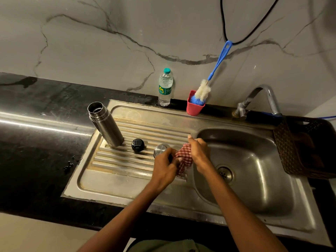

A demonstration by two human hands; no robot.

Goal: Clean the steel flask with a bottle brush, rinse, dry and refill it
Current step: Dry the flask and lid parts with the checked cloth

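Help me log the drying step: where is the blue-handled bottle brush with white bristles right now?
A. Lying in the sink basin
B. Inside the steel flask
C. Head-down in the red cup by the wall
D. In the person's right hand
C: the blue-handled bottle brush stands head-down in the red cup, leaning on the wall.

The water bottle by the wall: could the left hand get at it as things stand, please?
Probably not at once: the left hand grips a steel cup. The path over the drainboard to the water bottle looks open.

Flask (106,124) on drainboard (127,171), left of basin (254,179)
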